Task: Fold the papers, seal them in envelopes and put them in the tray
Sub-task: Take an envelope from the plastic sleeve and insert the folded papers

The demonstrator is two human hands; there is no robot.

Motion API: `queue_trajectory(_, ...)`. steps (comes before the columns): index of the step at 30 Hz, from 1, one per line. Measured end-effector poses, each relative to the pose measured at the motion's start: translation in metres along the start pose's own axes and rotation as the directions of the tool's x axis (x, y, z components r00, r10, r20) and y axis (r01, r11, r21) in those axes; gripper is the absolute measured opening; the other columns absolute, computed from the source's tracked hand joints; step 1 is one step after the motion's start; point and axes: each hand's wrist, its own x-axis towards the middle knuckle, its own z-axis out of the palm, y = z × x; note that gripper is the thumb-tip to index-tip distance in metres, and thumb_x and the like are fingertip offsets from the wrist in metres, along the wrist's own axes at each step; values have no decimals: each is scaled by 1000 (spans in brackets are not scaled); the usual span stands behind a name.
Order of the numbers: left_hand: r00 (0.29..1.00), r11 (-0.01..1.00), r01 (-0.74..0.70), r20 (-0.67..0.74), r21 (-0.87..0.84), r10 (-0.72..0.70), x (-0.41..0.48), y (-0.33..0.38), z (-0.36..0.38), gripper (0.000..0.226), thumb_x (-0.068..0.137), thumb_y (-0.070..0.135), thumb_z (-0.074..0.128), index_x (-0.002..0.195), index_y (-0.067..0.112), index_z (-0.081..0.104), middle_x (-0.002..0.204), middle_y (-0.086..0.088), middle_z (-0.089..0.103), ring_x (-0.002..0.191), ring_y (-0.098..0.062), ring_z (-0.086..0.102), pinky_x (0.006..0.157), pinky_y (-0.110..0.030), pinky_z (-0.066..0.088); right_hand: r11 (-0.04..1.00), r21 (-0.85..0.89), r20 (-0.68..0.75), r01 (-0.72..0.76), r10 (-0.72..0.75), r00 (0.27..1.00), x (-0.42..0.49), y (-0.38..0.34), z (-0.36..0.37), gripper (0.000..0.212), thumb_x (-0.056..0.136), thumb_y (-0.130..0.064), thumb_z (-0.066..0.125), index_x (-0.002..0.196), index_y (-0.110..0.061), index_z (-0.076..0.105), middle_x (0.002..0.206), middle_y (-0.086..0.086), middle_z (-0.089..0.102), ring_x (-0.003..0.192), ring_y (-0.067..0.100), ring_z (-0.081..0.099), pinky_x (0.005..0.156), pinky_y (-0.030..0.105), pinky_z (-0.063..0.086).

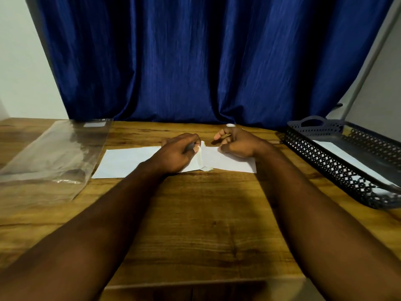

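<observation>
Envelope (130, 160), white, is lying flat across the middle of the wooden table (195, 220), beyond two bare forearms reaching in from the near edge. The left hand (175, 153) is resting on it, fingers curling around a small grey object (189, 147) (what it is cannot be told) beside a yellowish flap (201, 158) standing up. The right hand (237, 142) is resting on the envelope's right end, fingers loosely curled and gripping nothing. Farther right, a dark lattice tray (325, 162) is holding white paper (338, 151). A clear plastic sleeve (54, 153) is lying at left. A blue curtain (195, 61) is hanging behind.
</observation>
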Motion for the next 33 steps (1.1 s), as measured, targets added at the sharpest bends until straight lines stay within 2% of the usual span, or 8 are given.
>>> queue_trajectory(6,999,999,-44,-15,22,44,0,1,3,21,111,42,43,127,37,56,136,15,55,123,-10,49,114,-59,34,985,130,-67,117,-109,992,1,-13,31,40,93,-12,79,126,-24,61,94,8,73,81,9,66,72,27,53)
queue_trajectory(11,999,999,-42,-33,30,43,-2,1,-1,16,111,39,43,120,36,56,129,16,57,118,-8,50,113,-58,35,996,-63,-33,-67,65,997,-1,-1,-1,23,92,-22,80,113,-25,73,109,2,74,103,19,71,89,36,58)
queue_trajectory(15,999,998,-30,-17,63,31,-1,2,-2,17,112,38,42,122,36,55,136,14,56,123,-8,48,117,-54,28,982,106,71,-158,151,986,-5,5,-1,28,92,-3,75,114,-20,74,104,7,73,95,18,69,78,30,56)
queue_trajectory(19,998,995,-50,-32,84,53,-1,4,-1,20,113,38,41,127,36,54,140,13,54,130,-10,48,116,-47,24,988,83,98,-130,122,988,0,2,7,22,90,-25,84,112,-21,78,112,1,76,112,21,67,101,39,55)
queue_trajectory(22,995,993,-74,-62,88,80,-2,3,-3,13,113,36,41,119,41,51,136,15,54,127,-8,48,115,-49,27,991,7,158,-134,131,979,-2,-1,3,25,92,-35,81,110,-18,78,112,3,78,109,22,69,93,38,55)
queue_trajectory(25,992,992,-82,-84,94,90,-1,3,-3,16,113,36,42,123,37,54,138,13,53,129,-10,47,116,-50,27,994,-51,123,-94,100,987,-6,-2,-2,17,98,-24,75,113,-16,76,112,3,74,106,19,66,82,31,53)
queue_trajectory(30,983,983,-137,-106,123,150,-1,9,-1,20,112,32,42,124,30,58,141,11,52,132,-9,45,114,-47,25,967,253,-89,-18,41,995,-7,-5,10,11,95,-12,78,106,-13,80,94,2,79,84,14,70,71,25,56)
queue_trajectory(33,979,977,-152,-110,150,170,-1,12,1,20,112,32,43,125,31,57,145,10,49,134,-10,43,110,-44,25,944,324,-153,64,-14,988,-3,-13,25,32,86,-11,87,115,-17,73,94,5,78,79,16,72,65,29,56)
